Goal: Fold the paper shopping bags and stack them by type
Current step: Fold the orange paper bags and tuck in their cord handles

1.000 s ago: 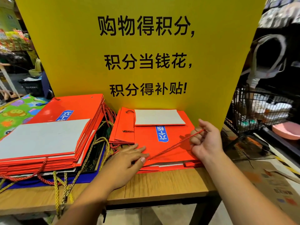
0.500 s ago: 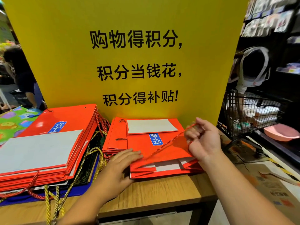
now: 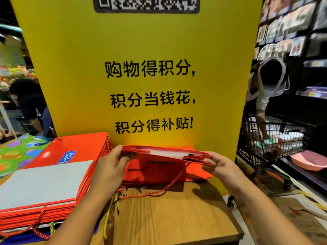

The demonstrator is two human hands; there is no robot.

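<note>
both hands, left (image 3: pixel 110 167) and right (image 3: pixel 219 166), pinch the raised orange bag (image 3: pixel 159 169) by its ends.

Head-worn view looks forward and down, close over left grip (image 3: pixel 109 167) and right grip (image 3: pixel 224 167), yellow sign (image 3: pixel 141 41) beyond.

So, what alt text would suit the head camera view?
A left hand and a right hand pinch the two ends of a red paper bag above a wooden table. A stack of flat red bags lies to the left, a yellow sign behind.
</note>
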